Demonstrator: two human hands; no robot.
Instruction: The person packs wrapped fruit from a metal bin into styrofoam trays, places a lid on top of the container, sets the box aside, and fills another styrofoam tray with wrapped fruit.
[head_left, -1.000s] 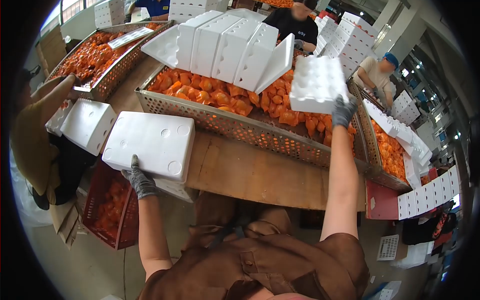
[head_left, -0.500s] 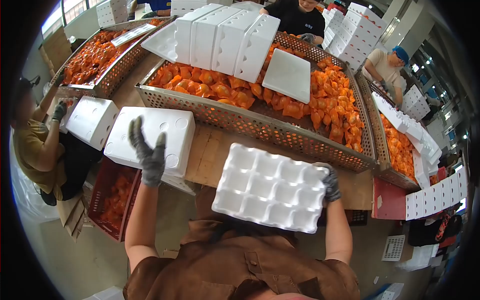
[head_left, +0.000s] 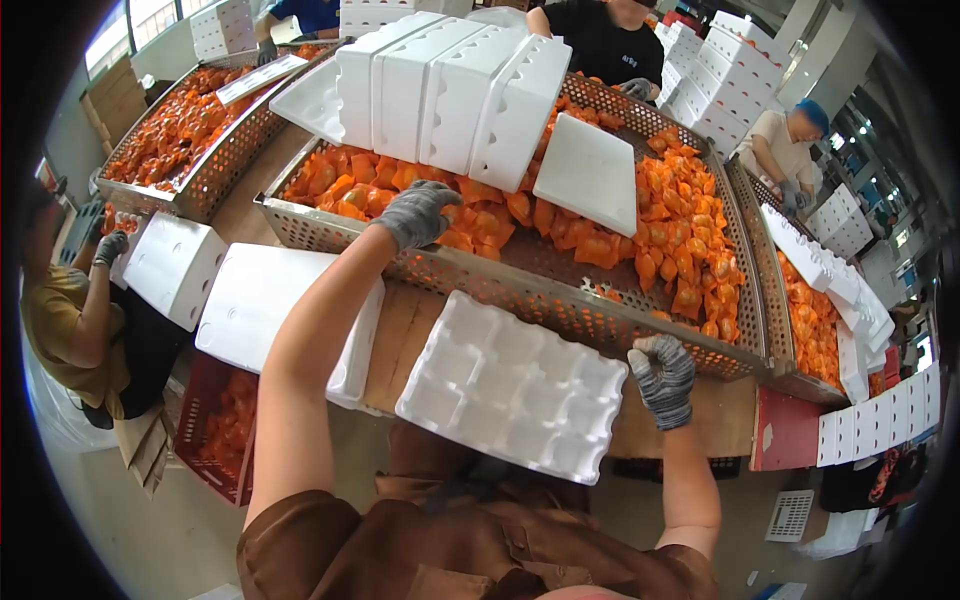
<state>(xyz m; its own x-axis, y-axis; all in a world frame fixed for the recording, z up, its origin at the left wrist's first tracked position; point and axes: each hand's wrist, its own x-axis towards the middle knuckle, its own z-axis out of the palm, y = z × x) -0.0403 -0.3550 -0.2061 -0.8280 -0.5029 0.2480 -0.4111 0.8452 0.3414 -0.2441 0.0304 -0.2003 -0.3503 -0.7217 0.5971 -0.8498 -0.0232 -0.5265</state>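
A white foam tray (head_left: 512, 388) with square hollows lies on the wooden table's front edge, its hollows facing up. Just right of it is my gloved right hand (head_left: 662, 380), apart from the tray, fingers curled with the fingertips near the thumb; nothing shows in them. My gloved left hand (head_left: 418, 213) reaches over the rim of the perforated metal bin, fingers bent down on the orange-wrapped fruits (head_left: 480, 228); what lies under the fingers is hidden. Left of the tray sits a closed white foam box (head_left: 262, 300), partly behind my left forearm.
White foam boxes (head_left: 450, 90) stand in a row on the bin (head_left: 560, 300); a flat white lid (head_left: 588, 175) lies on the fruit. A red crate (head_left: 215, 430) is low at left. Co-workers are at left (head_left: 70, 330), behind the bin (head_left: 605, 45) and at right (head_left: 780, 145).
The foam tray came from over the bin down to the table, and my right hand has let go of it. My left hand left the closed box and moved onto the fruits.
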